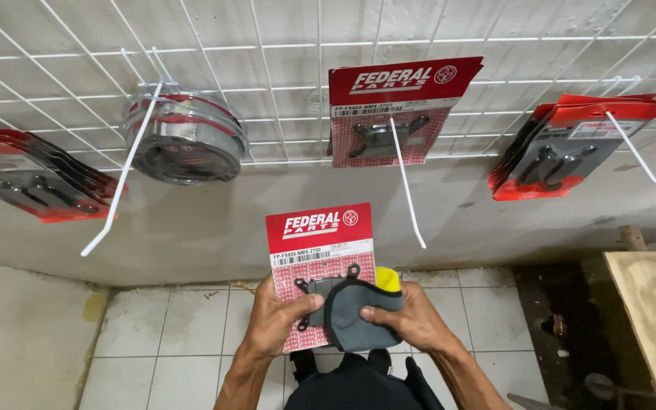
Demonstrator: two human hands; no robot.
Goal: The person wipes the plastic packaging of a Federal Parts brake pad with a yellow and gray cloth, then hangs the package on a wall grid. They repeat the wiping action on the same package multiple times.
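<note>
Red blister pack [318,250] gripped by left hand [276,319], grey cloth [349,315] pinched against it by right hand [410,317].

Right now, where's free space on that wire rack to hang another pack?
Free: wire grid between the clear round packs and the middle red pack, and between that pack and the right red stack. Crowded: far-left red stack.

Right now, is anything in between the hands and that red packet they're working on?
Yes, for one hand: a grey cloth lies between the right hand and the red packet. The left hand grips the packet directly, thumb on its front.
</note>
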